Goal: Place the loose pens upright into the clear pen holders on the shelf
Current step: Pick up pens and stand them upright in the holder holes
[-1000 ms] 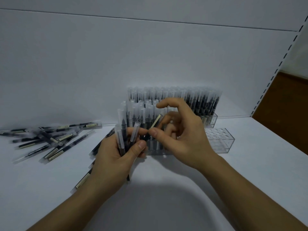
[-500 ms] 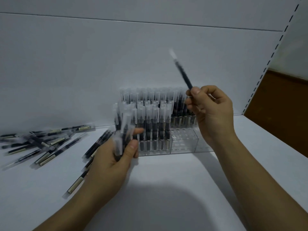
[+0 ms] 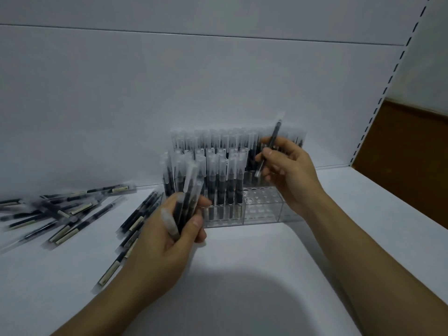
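My left hand [image 3: 169, 236] grips a bundle of black pens with frosted caps [image 3: 185, 202], held upright just left of the front clear pen holder [image 3: 264, 209]. My right hand [image 3: 288, 173] pinches a single pen [image 3: 269, 151], nearly upright with its cap end up, above the empty holes at the right end of that holder. The holder's left part is full of standing pens [image 3: 225, 183]. A second holder behind it carries a full row of pens [image 3: 218, 139], partly hidden by my right hand.
Loose pens lie in a heap [image 3: 60, 214] on the white shelf [image 3: 242, 275] at the left, and several more [image 3: 135, 226] lie beside my left wrist. A white back wall rises behind the holders. A perforated upright [image 3: 378, 103] bounds the shelf on the right.
My right hand drew one pen from the bundle, lifted it high, then lowered it toward the holder's empty right end. My left hand stayed put with the bundle.
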Tool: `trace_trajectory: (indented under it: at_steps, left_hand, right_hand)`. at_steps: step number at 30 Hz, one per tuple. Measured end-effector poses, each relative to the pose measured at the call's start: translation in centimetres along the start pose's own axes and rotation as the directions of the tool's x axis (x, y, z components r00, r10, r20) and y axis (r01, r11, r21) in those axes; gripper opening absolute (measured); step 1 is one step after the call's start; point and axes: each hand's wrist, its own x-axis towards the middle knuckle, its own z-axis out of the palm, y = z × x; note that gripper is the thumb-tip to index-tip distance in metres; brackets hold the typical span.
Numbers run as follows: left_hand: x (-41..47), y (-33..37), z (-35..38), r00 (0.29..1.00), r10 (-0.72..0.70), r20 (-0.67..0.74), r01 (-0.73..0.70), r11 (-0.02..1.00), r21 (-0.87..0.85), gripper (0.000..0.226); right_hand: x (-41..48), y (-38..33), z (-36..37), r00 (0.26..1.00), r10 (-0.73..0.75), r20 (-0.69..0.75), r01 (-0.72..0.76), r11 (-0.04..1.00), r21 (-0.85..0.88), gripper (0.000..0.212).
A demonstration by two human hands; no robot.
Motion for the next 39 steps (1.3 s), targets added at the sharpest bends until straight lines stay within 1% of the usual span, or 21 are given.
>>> trace_trajectory:
  at_steps: [3,4,6,9,11,13,14,17,19,21,24,27,31,34,39]
  left_hand:
    - [0.0,-0.5,-0.2,0.999,-0.050,-0.010,0.049,0.992,-0.114,0.027]
    - [0.0,-0.5,-0.2,0.998,-0.056,-0.014,0.053,0.990,-0.127,0.028]
    - [0.1,-0.4,-0.2,0.998,-0.056,-0.031,0.053,0.994,-0.098,0.028]
    - [0.3,0.0,-0.2,0.998,-0.044,-0.042,0.043,0.999,-0.024,0.026]
    - [0.4,-0.1,-0.2,0.997,-0.034,-0.073,0.035,0.999,0.011,0.022]
    - [0.4,-0.3,-0.3,0.994,-0.054,-0.094,0.054,0.999,0.003,0.018]
    - [0.4,-0.4,-0.3,0.992,-0.060,-0.107,0.059,0.998,-0.011,0.019]
    - [0.4,-0.7,-0.4,0.990,-0.046,-0.132,0.046,0.999,-0.010,0.008]
    - [0.4,-0.7,-0.4,0.990,-0.039,-0.138,0.040,0.999,0.009,0.014]
    - [0.4,-0.6,-0.5,0.991,-0.038,-0.132,0.040,0.999,0.008,0.012]
    - [0.4,-0.5,-0.3,0.987,-0.068,-0.147,0.058,0.995,-0.076,0.009]
    - [0.4,0.0,0.0,0.983,-0.111,-0.146,0.082,0.978,-0.193,0.017]
    - [0.3,0.2,0.1,0.983,-0.133,-0.130,0.098,0.965,-0.245,0.019]
    - [0.4,0.2,0.2,0.982,-0.134,-0.132,0.100,0.966,-0.240,0.020]
    - [0.4,0.2,0.1,0.979,-0.149,-0.140,0.108,0.959,-0.261,0.020]
  right_hand:
    - [0.2,0.4,0.9,1.000,-0.018,0.008,0.017,0.994,0.111,0.015]
    - [0.2,0.6,1.2,1.000,-0.022,0.022,0.020,0.993,0.118,0.015]
    - [0.2,0.8,1.5,0.998,-0.046,0.043,0.042,0.996,0.082,0.016]
    - [0.1,0.7,1.4,0.992,-0.129,0.016,0.129,0.991,-0.034,0.020]
    - [0.2,0.6,1.2,0.980,-0.198,-0.013,0.192,0.963,-0.186,0.021]
    - [0.2,0.7,1.1,0.971,-0.240,0.008,0.229,0.914,-0.334,0.023]
    - [0.2,0.9,1.2,0.969,-0.244,0.035,0.238,0.895,-0.377,0.026]
    - [0.1,1.4,1.4,0.960,-0.256,0.114,0.279,0.830,-0.483,0.031]
    - [0.1,1.7,1.4,0.950,-0.275,0.149,0.311,0.783,-0.539,0.034]
    - [0.0,1.7,1.4,0.946,-0.275,0.170,0.322,0.750,-0.578,0.039]
    - [-0.1,1.7,1.5,0.942,-0.271,0.197,0.335,0.719,-0.610,0.043]
    - [-0.4,1.7,1.6,0.937,-0.259,0.234,0.349,0.683,-0.641,0.037]
    - [-0.6,2.0,1.7,0.917,-0.252,0.309,0.399,0.615,-0.680,0.014]
    - [-0.5,2.2,1.6,0.919,-0.241,0.314,0.395,0.577,-0.715,0.013]
    - [-0.5,2.3,1.7,0.928,-0.182,0.326,0.372,0.526,-0.765,0.011]
